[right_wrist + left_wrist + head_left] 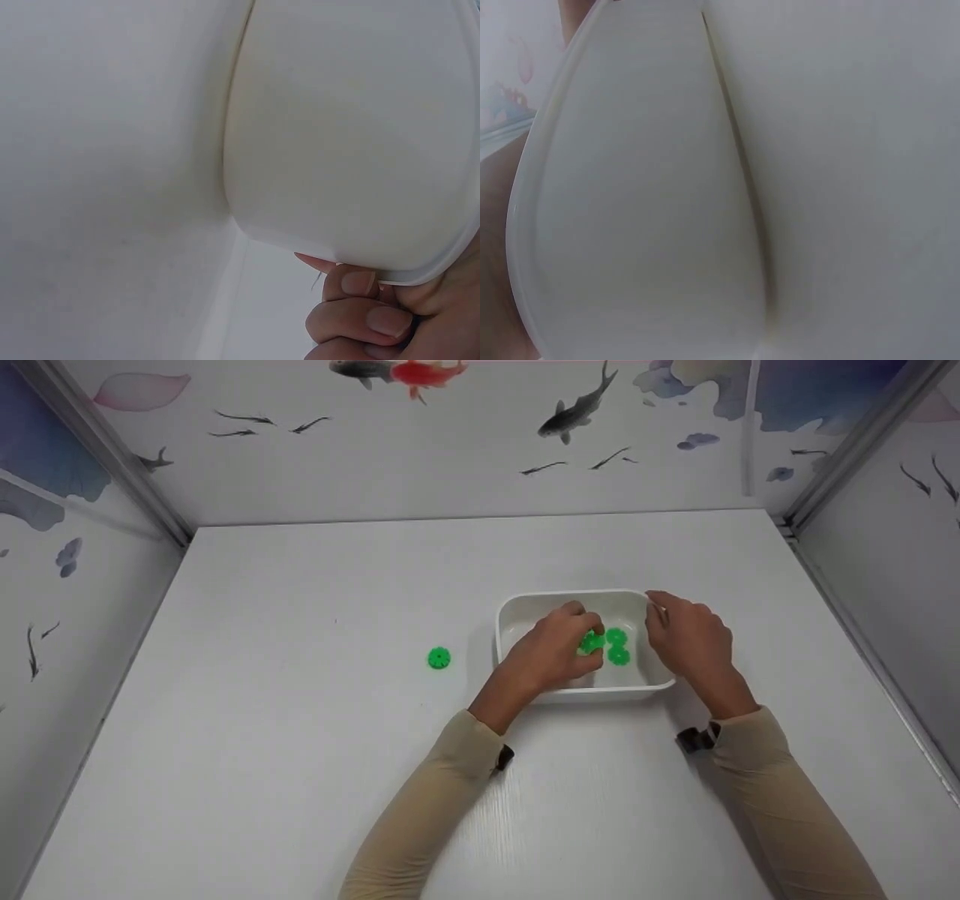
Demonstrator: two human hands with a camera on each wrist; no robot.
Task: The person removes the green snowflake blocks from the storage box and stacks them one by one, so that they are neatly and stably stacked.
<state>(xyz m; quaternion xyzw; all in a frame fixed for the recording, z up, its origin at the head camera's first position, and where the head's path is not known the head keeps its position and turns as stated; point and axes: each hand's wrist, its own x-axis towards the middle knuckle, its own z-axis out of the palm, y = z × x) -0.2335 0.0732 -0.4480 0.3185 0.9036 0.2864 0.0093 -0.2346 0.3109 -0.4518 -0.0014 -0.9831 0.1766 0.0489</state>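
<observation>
A white plastic basin [600, 688] stands on the table with green notched plastic discs [618, 655] lying inside it, toward its right half. My left hand [553, 649] reaches over the near rim into the basin and pinches a green disc [592, 642] between thumb and fingers. With curled fingers, my right hand [690, 637] grips the basin's right rim; in the right wrist view its fingers [388, 321] bend at the rim's corner. The left wrist view shows the basin's outer wall [645, 187], which hides the left fingers. Another green disc [439, 658] lies left of the basin.
The white table [262, 697] is bounded by a back panel [465, 457] and side panels [885, 562] printed with fish and leaves. Metal posts [142, 472] stand at the back corners. Both forearms, in tan sleeves [420, 802], extend over the table's near part.
</observation>
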